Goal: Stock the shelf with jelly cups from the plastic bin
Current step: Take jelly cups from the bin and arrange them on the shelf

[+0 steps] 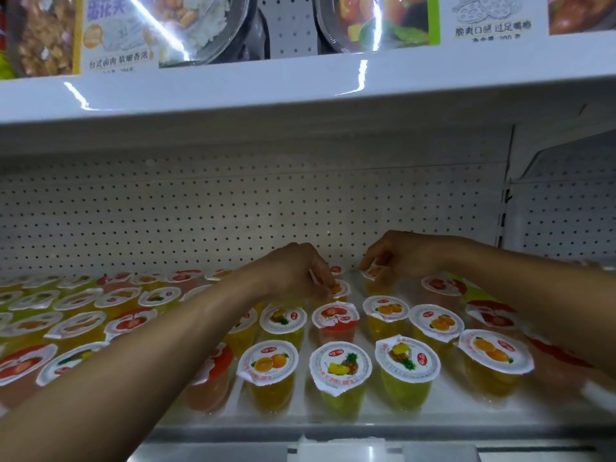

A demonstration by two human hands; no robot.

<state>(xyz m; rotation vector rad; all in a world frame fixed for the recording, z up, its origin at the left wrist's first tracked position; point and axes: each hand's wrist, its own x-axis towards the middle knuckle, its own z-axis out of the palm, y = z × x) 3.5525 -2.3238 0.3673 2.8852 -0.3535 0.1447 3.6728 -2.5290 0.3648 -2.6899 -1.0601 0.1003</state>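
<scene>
Left hand (295,268) and right hand (403,258) each pinch a white-lidded, orange-pictured jelly cup (342,289).

Left hand (293,268) fingers (320,278) curl over one jelly cup (341,289), hiding half its lid. Right hand (400,258) fingers (369,259) cover much of a second jelly cup (372,272). Far-left cups (30,305), well away from the fingers: blurred, flavours unreadable.

— What's behind the shelf (333,423)?
— A white pegboard back panel (233,208), dotted with holes.
— And above?
— A glossy white upper shelf (300,91) carrying packaged meals (186,25); streaks of glare (362,73) lie on its front edge. Another pegboard bay (566,211) stands at the right.
</scene>
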